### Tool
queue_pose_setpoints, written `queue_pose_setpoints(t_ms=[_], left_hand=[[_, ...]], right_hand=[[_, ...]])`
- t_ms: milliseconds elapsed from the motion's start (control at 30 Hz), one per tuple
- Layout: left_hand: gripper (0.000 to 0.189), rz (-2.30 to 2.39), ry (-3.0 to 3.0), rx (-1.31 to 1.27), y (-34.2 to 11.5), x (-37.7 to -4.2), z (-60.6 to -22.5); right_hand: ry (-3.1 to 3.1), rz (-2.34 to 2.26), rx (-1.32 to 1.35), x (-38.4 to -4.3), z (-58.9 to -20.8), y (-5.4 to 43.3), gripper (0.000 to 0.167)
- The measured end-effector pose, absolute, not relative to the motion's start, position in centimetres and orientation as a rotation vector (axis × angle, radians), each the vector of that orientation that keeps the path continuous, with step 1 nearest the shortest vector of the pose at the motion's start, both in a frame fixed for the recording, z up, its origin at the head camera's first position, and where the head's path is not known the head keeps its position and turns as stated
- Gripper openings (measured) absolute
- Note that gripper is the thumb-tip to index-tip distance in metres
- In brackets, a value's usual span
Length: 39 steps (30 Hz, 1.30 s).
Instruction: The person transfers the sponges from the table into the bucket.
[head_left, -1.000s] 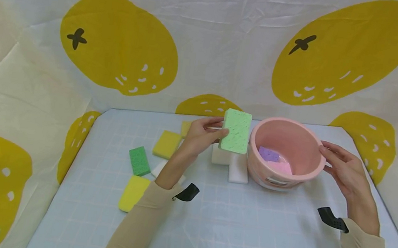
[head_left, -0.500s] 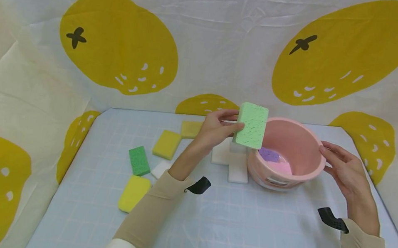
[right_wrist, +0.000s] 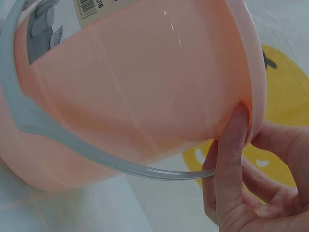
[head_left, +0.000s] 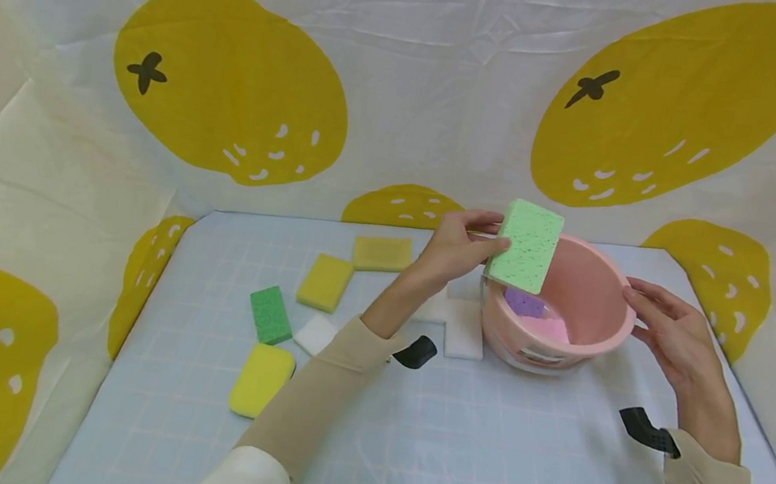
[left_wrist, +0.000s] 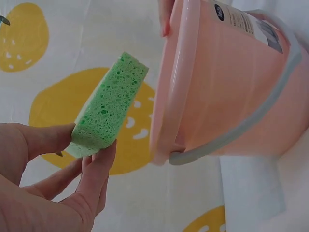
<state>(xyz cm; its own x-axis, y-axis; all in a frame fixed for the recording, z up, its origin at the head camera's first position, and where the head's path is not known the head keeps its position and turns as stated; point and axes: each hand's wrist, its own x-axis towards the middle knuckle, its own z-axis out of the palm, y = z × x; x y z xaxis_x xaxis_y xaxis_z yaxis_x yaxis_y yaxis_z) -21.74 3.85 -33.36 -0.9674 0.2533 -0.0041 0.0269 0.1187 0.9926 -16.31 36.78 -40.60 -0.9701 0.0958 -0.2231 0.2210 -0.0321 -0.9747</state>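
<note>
My left hand (head_left: 459, 247) pinches a light green sponge (head_left: 526, 246) by one end, thumb on one face and fingers on the other. In the head view the sponge overlaps the left rim of the pink bucket (head_left: 597, 302); the left wrist view shows it above the bucket's mouth, apart from the rim. My right hand (right_wrist: 270, 179) pinches the bucket's right rim between thumb and fingers, beside the end of its grey handle (right_wrist: 145, 170). Inside the bucket lie a purple sponge (head_left: 524, 302) and a pink sponge (head_left: 544, 328).
White sponges (head_left: 465, 330) lie against the bucket's left side. Farther left on the table (head_left: 449, 446) are a dark green sponge (head_left: 270, 315), a bright yellow sponge (head_left: 262, 381), a white sponge (head_left: 315, 334) and two duller yellow sponges (head_left: 324, 283). A patterned cloth (head_left: 436, 101) hangs behind.
My left hand has carried the light green sponge rightward, from left of the bucket to over its left rim, tilting it slightly. My right hand has stayed on the rim.
</note>
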Motion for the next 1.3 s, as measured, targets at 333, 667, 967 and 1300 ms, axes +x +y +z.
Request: queue_pose_setpoints(t_ms=[333,667,967,1300], left_hand=[[0.039,1.818,2.232,0.413,6.6,-22.3,-33.8],[0.036,1.465,2.456,0.552,9.3,-22.9,-34.4],[0.031,1.224,2.555,0.615,11.5,-22.9,-35.3],[0.043,0.823,2.741,0.703,12.9,-22.9,-36.2]], right_hand=[[2.132,-2.159,0.360,-16.3,-40.6,36.6,0.054],[2.144,-2.152,0.371,-16.4,-40.6,36.6,0.047],[2.161,-2.139,0.382,-16.2,-40.7,36.7,0.053],[2.159,-2.123,0.379,-16.2,-40.5,36.7,0.053]])
